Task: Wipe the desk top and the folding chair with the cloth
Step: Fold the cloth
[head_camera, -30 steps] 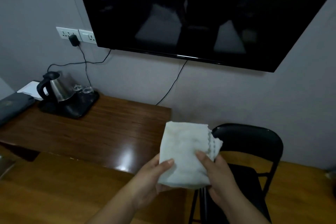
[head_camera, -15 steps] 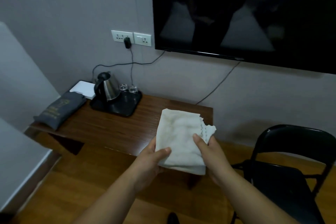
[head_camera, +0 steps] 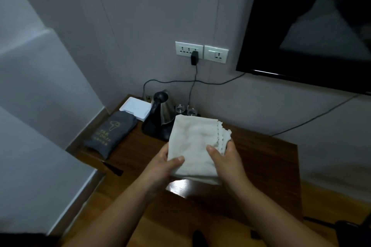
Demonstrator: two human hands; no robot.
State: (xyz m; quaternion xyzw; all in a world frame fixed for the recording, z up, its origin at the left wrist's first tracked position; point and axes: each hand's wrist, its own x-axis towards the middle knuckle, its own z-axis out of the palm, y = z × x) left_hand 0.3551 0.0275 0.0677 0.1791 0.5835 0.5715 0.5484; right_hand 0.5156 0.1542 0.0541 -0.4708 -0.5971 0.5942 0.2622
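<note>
My left hand (head_camera: 160, 168) and right hand (head_camera: 224, 160) both closed on the folded white cloth (head_camera: 193, 147), held above the wooden desk (head_camera: 261, 158), just in front of the kettle (head_camera: 162, 109) on the desk's far side

Cloth (head_camera: 192, 146): off-white, scalloped trim on right edge. Desk top (head_camera: 261, 158): dark reddish-brown wood grain w/ one bright glare patch. Kettle (head_camera: 163, 110): steel body, blk handle & lid; tray (head_camera: 154, 131) blk. Pouch (head_camera: 111, 135): dk grey w/ gold hairdryer logo & lettering. Box (head_camera: 135, 107): white. Sockets (head_camera: 201, 52): white; plug (head_camera: 194, 57) & cables blk. TV (head_camera: 309, 26): blk. Wall (head_camera: 140, 16): pale grey. Floor (head_camera: 170, 216): amber wood.
</note>
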